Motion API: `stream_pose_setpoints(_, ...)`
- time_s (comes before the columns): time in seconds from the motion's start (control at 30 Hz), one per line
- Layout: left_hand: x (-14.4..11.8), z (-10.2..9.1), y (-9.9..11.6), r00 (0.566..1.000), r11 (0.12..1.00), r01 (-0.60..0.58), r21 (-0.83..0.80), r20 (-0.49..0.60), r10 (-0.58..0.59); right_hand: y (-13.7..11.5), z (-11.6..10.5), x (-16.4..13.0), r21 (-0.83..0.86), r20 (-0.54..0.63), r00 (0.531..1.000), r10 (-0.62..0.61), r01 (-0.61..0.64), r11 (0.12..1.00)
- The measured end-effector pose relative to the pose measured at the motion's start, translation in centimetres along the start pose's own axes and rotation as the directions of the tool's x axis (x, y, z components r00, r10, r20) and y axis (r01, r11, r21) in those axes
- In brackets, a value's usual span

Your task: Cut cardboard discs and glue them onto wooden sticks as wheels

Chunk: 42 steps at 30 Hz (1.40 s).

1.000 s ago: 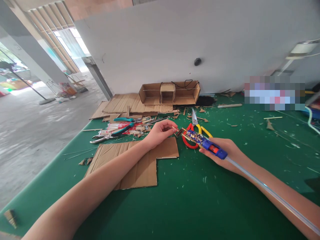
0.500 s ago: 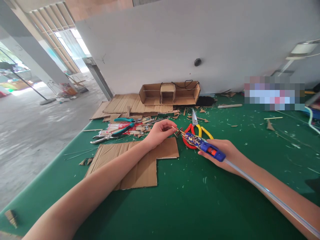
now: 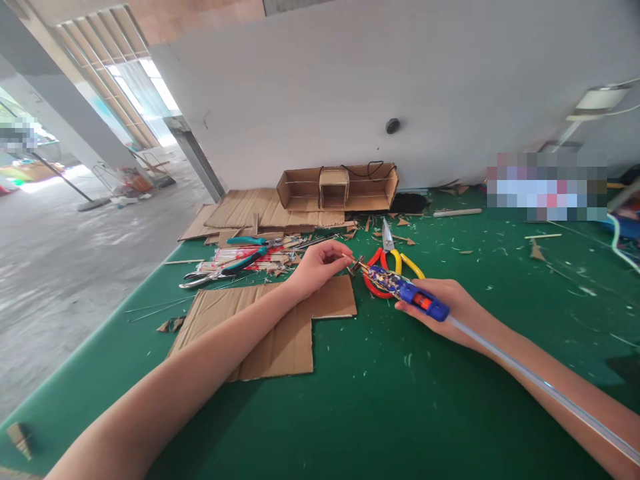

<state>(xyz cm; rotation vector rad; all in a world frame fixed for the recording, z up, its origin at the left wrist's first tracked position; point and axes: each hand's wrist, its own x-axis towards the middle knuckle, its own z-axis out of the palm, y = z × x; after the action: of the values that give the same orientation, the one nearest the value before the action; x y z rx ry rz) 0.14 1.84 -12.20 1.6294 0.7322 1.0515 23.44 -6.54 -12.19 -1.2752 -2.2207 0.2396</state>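
Note:
My left hand (image 3: 320, 267) pinches a thin wooden stick (image 3: 349, 258) just above the far edge of a notched cardboard sheet (image 3: 265, 330). My right hand (image 3: 453, 310) grips a blue glue gun (image 3: 407, 292) with a clear glue stick (image 3: 540, 383) trailing back along my forearm. The gun's nozzle touches the stick's tip, where a small brown piece sits. Red and yellow handled scissors (image 3: 393, 260) lie on the green table (image 3: 400, 400) right behind the gun.
Teal-handled pliers (image 3: 247, 250), metal pliers (image 3: 200, 277) and a pile of sticks lie to the left. A cardboard box model (image 3: 337, 188) stands by the wall on flat cardboard sheets (image 3: 245, 210). Scraps dot the table. The table's left edge drops to a concrete floor.
The glue gun's nozzle has slid slightly left to meet the stick's tip. My left hand has stayed nearly still.

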Motion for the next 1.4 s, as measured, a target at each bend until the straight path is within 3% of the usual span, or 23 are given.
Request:
stream_pose_setpoints(0.23,0.00,-0.02,0.00,1.000,1.000,-0.002,0.014,0.006,0.002,-0.14,-0.15,0.17,0.014,-0.040,0.991,0.126,-0.125,0.992)
stream_pose_setpoints(0.53,0.02,-0.02,0.08,1.000,1.000,-0.005,0.018,0.013,0.005,-0.73,-0.18,0.04,0.021,-0.007,1.000,-0.027,0.027,0.999)
stream_pose_setpoints(0.77,0.03,-0.03,-0.05,1.000,1.000,-0.001,0.001,0.015,0.001,-0.15,0.09,0.03,0.010,-0.053,0.988,0.147,-0.147,0.989)
stream_pose_setpoints(1.17,0.05,-0.07,-0.10,1.000,1.000,0.001,-0.007,-0.010,-0.001,-0.28,0.00,-0.09,-0.020,-0.053,0.999,0.013,-0.014,1.000)
stream_pose_setpoints(1.4,0.02,0.02,0.06,1.000,1.000,-0.008,-0.019,-0.001,0.008,-0.16,-0.08,-0.05,-0.006,-0.012,0.992,0.124,-0.124,0.992)
